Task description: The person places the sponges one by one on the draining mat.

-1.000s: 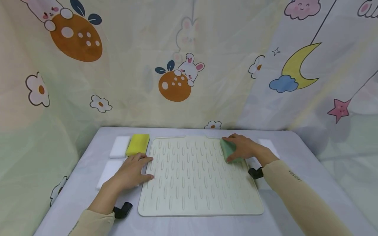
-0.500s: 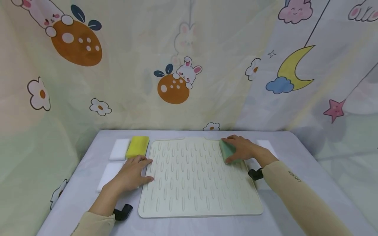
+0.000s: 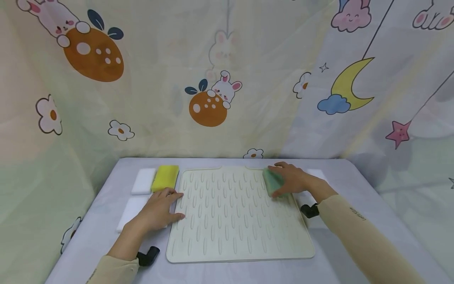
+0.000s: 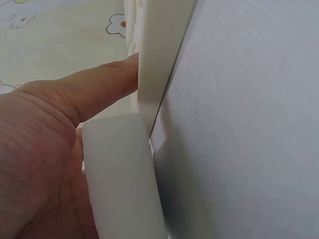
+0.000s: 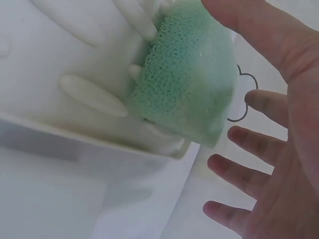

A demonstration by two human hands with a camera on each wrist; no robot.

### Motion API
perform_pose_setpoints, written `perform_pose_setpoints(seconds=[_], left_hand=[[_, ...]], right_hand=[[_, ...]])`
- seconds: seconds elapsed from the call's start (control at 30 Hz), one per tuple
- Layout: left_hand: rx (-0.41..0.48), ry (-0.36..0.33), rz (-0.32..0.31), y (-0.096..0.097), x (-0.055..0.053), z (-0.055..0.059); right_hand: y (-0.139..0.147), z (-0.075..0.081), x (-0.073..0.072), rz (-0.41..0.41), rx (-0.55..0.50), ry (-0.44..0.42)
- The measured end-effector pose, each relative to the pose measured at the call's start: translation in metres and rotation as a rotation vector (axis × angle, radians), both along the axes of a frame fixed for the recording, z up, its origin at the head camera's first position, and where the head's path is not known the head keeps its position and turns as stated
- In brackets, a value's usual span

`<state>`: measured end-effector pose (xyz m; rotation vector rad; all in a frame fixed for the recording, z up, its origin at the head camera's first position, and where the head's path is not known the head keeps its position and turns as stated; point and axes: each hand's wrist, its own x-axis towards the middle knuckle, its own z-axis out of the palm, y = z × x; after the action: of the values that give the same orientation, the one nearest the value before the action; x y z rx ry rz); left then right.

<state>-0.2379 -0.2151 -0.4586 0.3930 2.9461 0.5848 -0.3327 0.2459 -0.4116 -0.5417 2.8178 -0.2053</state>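
A cream mat (image 3: 220, 252) with rows of raised oval bumps lies in the middle of the table. On its far right corner rests a green sponge (image 3: 272, 182), coarse and porous in the right wrist view. My right hand (image 3: 296, 177) spans the sponge with straight, spread fingers, the thumb overlapping one end of it. My left hand (image 3: 157, 209) rests at the mat's left edge; its thumb (image 4: 102, 84) touches the edge in the left wrist view. A white block (image 4: 122, 174) sits beside the left palm, seen in the head view as a white block (image 3: 131, 211) partly under the hand.
Beyond my left hand lie a yellow sponge (image 3: 165, 177) and another white block (image 3: 143, 181). At the right, a white piece (image 3: 317, 173) shows partly behind my right wrist. The table (image 3: 205, 274) meets a curtain (image 3: 159, 94) printed with cartoons.
The head view has tilted upward slightly, so the scene sits a little lower. Both hands and the green sponge keep nearly the same places on the mat.
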Motion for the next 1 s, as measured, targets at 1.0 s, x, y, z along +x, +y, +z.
perform_pose_setpoints(seconds=[1.0], left_hand=[[0.003,-0.004,0.008,0.000,-0.001,0.000]], right_hand=[[0.036,0.018,0.043,0.021,-0.067,0.061]])
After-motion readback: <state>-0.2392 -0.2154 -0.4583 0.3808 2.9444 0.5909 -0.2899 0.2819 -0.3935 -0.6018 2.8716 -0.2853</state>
